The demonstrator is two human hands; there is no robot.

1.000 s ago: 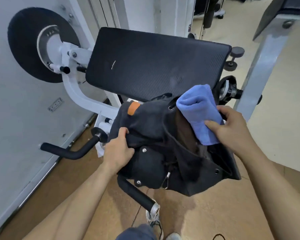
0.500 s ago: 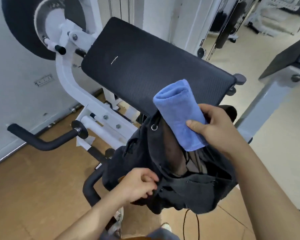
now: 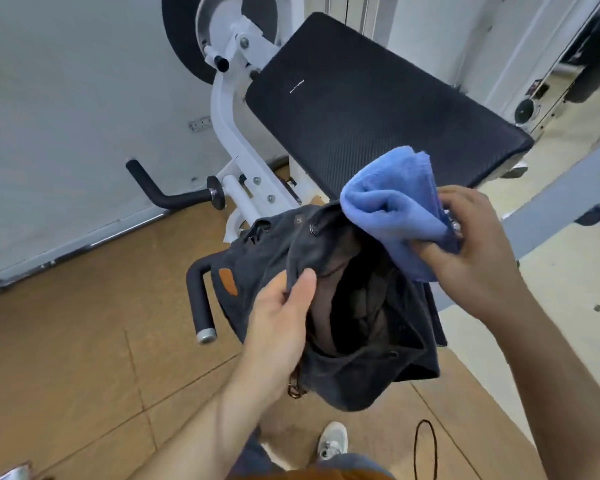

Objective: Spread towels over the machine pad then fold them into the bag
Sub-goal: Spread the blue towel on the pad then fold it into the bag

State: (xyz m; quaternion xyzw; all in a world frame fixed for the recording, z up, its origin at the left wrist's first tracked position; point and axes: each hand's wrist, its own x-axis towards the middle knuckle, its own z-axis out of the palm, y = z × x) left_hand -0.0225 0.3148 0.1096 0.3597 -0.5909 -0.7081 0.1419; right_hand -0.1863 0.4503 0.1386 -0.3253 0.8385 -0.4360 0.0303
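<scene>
One folded blue towel [image 3: 392, 213], bunched over dark bag [image 3: 357, 368]

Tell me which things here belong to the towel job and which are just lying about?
Job: blue towel in the right hand; dark bag, rim gripped by the left hand; machine pad.
Lying about: black cord on the floor; padded handle; black disc.

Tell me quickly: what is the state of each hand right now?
Left hand: closed, gripping the rim of the dark bag.
Right hand: closed, holding the folded blue towel.
</scene>
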